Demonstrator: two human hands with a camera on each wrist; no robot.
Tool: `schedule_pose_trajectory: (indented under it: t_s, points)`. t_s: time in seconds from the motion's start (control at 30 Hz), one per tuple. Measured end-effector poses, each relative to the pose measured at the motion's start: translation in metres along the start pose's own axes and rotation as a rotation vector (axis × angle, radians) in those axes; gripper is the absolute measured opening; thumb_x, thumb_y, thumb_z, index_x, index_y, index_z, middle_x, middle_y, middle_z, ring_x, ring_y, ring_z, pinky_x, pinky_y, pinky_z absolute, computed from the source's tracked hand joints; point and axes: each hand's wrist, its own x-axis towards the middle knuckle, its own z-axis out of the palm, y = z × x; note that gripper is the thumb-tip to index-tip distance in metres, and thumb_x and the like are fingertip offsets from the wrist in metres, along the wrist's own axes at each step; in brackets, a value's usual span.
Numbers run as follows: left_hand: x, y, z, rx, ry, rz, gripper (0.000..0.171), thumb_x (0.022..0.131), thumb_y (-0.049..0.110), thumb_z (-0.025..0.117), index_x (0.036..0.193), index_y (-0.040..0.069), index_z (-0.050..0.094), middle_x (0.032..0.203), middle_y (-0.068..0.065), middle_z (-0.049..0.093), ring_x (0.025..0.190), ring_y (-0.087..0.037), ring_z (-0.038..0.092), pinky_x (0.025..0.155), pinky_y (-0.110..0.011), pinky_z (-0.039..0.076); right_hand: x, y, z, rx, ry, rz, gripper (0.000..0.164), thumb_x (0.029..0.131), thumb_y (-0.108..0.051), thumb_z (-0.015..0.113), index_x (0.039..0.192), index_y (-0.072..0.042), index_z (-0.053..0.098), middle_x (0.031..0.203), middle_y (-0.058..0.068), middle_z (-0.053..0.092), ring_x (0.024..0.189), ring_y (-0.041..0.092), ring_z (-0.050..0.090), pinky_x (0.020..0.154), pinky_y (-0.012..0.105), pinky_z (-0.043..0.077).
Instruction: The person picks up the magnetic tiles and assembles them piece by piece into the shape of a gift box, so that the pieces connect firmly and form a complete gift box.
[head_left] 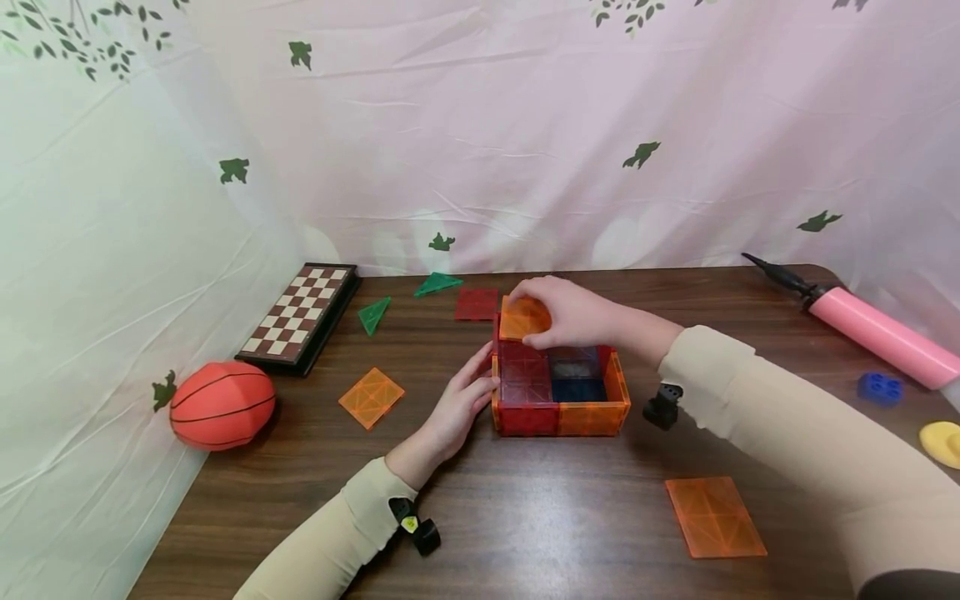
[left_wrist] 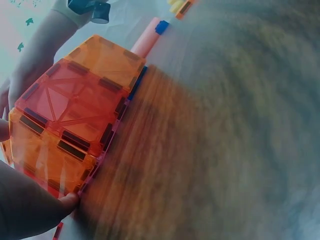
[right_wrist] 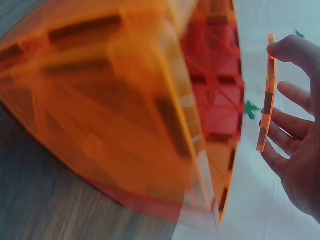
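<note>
A low open box of translucent magnetic tiles (head_left: 592,419) stands mid-table, its walls red and orange, with red and dark blue tiles inside. My right hand (head_left: 573,312) holds an orange square magnetic tile (head_left: 519,319) upright above the box's back left part. In the right wrist view, thumb and fingers pinch that tile (right_wrist: 268,95) by its opposite edges. My left hand (head_left: 461,408) rests against the box's left side, fingers stretched along the wall. The left wrist view shows its thumb (left_wrist: 67,201) at a bottom corner of an orange wall tile (left_wrist: 55,155).
Loose tiles lie around: orange squares (head_left: 372,398) (head_left: 716,517), a red square (head_left: 476,304), green triangles (head_left: 373,316) (head_left: 438,284). At left are a chessboard (head_left: 296,317) and a red ball (head_left: 222,406). At right are a pink pump (head_left: 877,329), blue brick (head_left: 881,388) and yellow object (head_left: 941,442).
</note>
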Motion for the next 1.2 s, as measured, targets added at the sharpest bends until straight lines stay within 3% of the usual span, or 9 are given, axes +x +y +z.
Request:
schedule_pose_trajectory:
  t_s: [0.17, 0.77, 1.0, 1.13, 1.2]
  points:
    - [0.001, 0.0, 0.001, -0.01, 0.004, -0.002, 0.065, 0.102, 0.011, 0.049, 0.162, 0.011, 0.025, 0.164, -0.014, 0.026, 0.148, -0.036, 0.03, 0.118, -0.051, 0.026, 0.005, -0.004, 0.013, -0.028, -0.064, 0.021, 0.057, 0.084, -0.024, 0.082, 0.135, -0.014, 0.059, 0.13, 0.006, 0.059, 0.115, 0.025, 0.05, 0.096, 0.042, 0.049]
    - [0.001, -0.001, 0.0, -0.007, 0.002, 0.001, 0.064, 0.103, 0.011, 0.049, 0.162, 0.011, 0.024, 0.165, -0.014, 0.025, 0.148, -0.037, 0.03, 0.118, -0.053, 0.027, 0.003, -0.005, 0.016, -0.03, -0.076, 0.006, 0.056, 0.088, -0.024, 0.079, 0.138, -0.012, 0.058, 0.14, 0.007, 0.054, 0.126, 0.027, 0.047, 0.106, 0.047, 0.044]
    - [0.001, -0.001, 0.001, 0.002, -0.008, -0.003, 0.064, 0.104, 0.007, 0.045, 0.163, 0.01, 0.021, 0.166, -0.015, 0.02, 0.149, -0.038, 0.027, 0.118, -0.054, 0.025, -0.016, -0.004, 0.003, 0.049, 0.04, -0.101, 0.047, 0.092, -0.021, 0.074, 0.135, -0.007, 0.06, 0.141, 0.009, 0.055, 0.132, 0.029, 0.046, 0.11, 0.053, 0.037]
    - [0.001, -0.001, 0.0, 0.003, 0.002, -0.003, 0.063, 0.104, 0.007, 0.046, 0.162, 0.01, 0.023, 0.165, -0.014, 0.021, 0.149, -0.038, 0.027, 0.118, -0.053, 0.026, -0.04, -0.008, -0.005, 0.118, 0.141, -0.176, 0.041, 0.093, -0.013, 0.074, 0.131, -0.008, 0.061, 0.135, 0.006, 0.059, 0.125, 0.027, 0.053, 0.105, 0.053, 0.043]
    - [0.0, -0.001, 0.0, 0.006, 0.006, -0.003, 0.063, 0.103, 0.008, 0.047, 0.162, 0.011, 0.023, 0.165, -0.014, 0.022, 0.149, -0.038, 0.027, 0.118, -0.053, 0.026, -0.057, -0.011, -0.009, 0.143, 0.188, -0.21, 0.04, 0.092, -0.01, 0.074, 0.13, -0.011, 0.062, 0.132, 0.002, 0.06, 0.117, 0.023, 0.057, 0.097, 0.046, 0.049]
